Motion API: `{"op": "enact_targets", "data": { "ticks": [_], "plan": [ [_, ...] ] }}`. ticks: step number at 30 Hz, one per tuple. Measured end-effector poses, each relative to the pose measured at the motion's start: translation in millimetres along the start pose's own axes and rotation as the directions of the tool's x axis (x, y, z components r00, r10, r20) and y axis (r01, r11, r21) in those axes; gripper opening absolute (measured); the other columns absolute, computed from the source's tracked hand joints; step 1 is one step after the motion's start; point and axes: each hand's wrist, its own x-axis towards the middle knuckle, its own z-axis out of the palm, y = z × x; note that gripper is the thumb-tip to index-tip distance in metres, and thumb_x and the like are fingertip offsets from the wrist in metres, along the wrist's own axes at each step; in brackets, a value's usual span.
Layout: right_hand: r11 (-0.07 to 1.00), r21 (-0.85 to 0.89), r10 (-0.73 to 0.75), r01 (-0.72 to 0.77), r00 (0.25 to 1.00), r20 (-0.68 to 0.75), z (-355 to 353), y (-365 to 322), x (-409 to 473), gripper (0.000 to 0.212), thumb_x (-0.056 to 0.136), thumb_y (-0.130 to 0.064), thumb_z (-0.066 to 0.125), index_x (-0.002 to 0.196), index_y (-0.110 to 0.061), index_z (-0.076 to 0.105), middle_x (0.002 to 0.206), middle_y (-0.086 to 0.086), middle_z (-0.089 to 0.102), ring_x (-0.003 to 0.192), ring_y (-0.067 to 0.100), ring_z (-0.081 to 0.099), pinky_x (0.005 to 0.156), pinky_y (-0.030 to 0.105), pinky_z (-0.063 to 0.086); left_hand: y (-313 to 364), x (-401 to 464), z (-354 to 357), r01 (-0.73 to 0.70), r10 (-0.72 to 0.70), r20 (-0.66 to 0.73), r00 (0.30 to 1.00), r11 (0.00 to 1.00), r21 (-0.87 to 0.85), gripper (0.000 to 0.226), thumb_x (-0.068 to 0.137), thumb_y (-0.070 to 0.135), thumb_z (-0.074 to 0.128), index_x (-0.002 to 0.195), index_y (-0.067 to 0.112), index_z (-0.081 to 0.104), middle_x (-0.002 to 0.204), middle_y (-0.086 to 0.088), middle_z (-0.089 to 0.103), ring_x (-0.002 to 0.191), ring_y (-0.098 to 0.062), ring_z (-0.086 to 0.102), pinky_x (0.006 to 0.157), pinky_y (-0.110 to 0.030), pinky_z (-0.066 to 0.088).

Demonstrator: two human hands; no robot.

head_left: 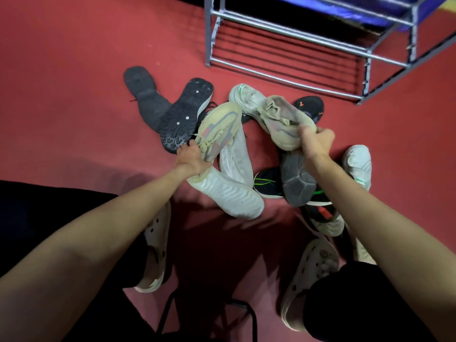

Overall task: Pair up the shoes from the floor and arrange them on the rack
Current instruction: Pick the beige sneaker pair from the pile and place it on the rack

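Observation:
My left hand [191,157] grips a beige knit sneaker [218,128] by its heel, toe pointing away. My right hand [315,141] grips the matching beige sneaker [283,119] at its heel, lifted above the pile. Beneath them on the red floor lie two white soles turned up [234,193], a grey sole [297,180], a black shoe with green stripes [267,185], two black shoes sole-up [167,112], a white sneaker with green trim [243,95] and another white sneaker [357,164]. The grey metal rack [283,43] stands beyond the pile with bare shelves.
My feet in pale clogs [311,275] rest at the bottom, one on each side. A black stool frame [204,314] sits between them. A black shoe with orange marks [309,106] lies by the rack's front bar. Red carpet [74,82] spreads to the left.

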Motion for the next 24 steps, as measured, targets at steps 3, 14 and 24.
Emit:
{"op": "enact_targets", "data": {
  "ticks": [3, 14, 24],
  "plan": [
    [0.993, 0.104, 0.054, -0.052, 0.998, -0.016, -29.7, -0.1, 4.3, 0.033, 0.077, -0.023, 0.06, 0.102, -0.009, 0.045, 0.103, 0.004, 0.054, 0.094, 0.018, 0.056, 0.084, 0.034, 0.05, 2.7, -3.6, 0.7, -0.018, 0.018, 0.003, 1.0, 0.999, 0.046, 0.071, 0.079, 0.035, 0.069, 0.128, -0.003, 0.035, 0.132, -0.026, 0.044, 0.127, -0.039, 0.039, 0.102, -0.041, 0.036],
    [1.0, 0.029, -0.019, 0.011, 0.959, 0.281, -66.2, 25.8, -20.0, 0.023, 0.06, -0.008, 0.049, 0.048, -0.02, 0.033, 0.033, -0.015, 0.029, 0.034, 0.002, 0.024, 0.036, 0.017, 0.019, -15.5, -3.8, -18.7, -0.115, 0.116, 0.097, 0.988, 0.993, -0.014, 0.072, 0.071, 0.026, 0.078, 0.131, 0.008, 0.041, 0.122, -0.013, 0.059, 0.113, -0.03, 0.055, 0.081, -0.029, 0.037],
    [0.889, -0.363, 0.013, 0.277, 0.78, 0.626, 34.5, -0.1, -0.8, 0.016, 0.077, -0.022, 0.071, 0.075, -0.01, 0.061, 0.06, -0.002, 0.05, 0.052, 0.006, 0.049, 0.043, 0.015, 0.036, -40.1, -4.2, -9.4, -0.093, 0.11, 0.121, 0.987, 0.986, -0.142, 0.102, 0.076, 0.011, 0.073, 0.153, 0.029, 0.008, 0.149, -0.001, 0.042, 0.13, -0.023, 0.046, 0.088, -0.014, 0.032]
  ]
}}
